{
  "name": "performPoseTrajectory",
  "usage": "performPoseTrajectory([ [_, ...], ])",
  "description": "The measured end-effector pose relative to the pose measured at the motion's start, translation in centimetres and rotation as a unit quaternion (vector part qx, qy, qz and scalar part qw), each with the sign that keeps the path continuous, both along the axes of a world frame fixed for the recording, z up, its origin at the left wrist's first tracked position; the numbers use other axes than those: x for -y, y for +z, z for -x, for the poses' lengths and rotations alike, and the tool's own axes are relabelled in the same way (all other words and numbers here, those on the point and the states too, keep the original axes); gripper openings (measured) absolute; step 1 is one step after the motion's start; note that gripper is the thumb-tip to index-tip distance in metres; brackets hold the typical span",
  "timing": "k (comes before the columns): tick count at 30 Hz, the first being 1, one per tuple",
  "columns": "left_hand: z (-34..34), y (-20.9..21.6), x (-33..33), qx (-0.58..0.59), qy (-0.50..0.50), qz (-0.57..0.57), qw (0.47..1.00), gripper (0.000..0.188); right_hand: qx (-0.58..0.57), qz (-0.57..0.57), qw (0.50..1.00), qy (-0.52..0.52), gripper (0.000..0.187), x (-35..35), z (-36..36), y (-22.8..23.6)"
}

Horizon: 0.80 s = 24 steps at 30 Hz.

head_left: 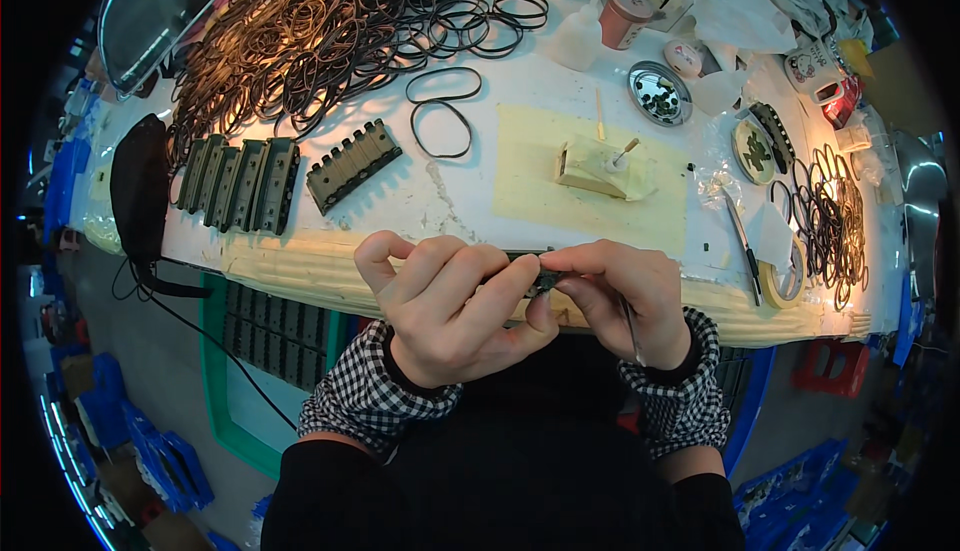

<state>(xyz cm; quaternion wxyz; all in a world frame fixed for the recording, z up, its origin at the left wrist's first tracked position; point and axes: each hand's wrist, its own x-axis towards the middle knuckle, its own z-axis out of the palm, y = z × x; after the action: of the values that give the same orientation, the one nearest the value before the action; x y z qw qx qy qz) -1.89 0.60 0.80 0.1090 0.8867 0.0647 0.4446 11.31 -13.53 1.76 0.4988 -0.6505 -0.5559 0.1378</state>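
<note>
Just off the table's front edge, both hands meet at a small dark part, mostly hidden by fingertips; its exact kind cannot be made out. My left hand pinches it between thumb and fingers. From the other side, the thumb and index finger of my right hand close on it. A thin metal tool is tucked in the right hand, its end pointing down toward the wrist. Farther left on the table lie several dark green ridged rails side by side, and a single similar rail beside them.
A big pile of dark bands covers the back left. A small block with a stick sits on yellow paper. Rightward are a round metal dish, a pen-like tool, a tape roll and more bands.
</note>
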Motion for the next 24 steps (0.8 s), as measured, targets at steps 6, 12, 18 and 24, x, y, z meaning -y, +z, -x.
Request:
performPoseTrajectory([
  [6,-0.2,0.0,-0.2,-0.002,-0.011,0.012,1.000,0.023,0.000,-0.004,1.000,-0.009,0.023,-0.2,-0.1,-0.2],
  [12,-1.0,-0.7,-0.4,-0.023,0.037,0.020,0.999,0.023,-0.065,-0.055,0.981,-0.177,0.070,1.0,0.2,1.0],
  [18,-1.2,-2.7,-0.1,-0.050,0.065,0.019,0.996,0.024,-0.047,-0.031,0.986,-0.154,0.066,2.8,1.0,1.1],
  [24,-1.1,-2.8,0.1,-0.056,0.069,0.018,0.996,0.025,-0.037,-0.032,0.987,-0.150,0.022,1.2,2.0,0.0],
])
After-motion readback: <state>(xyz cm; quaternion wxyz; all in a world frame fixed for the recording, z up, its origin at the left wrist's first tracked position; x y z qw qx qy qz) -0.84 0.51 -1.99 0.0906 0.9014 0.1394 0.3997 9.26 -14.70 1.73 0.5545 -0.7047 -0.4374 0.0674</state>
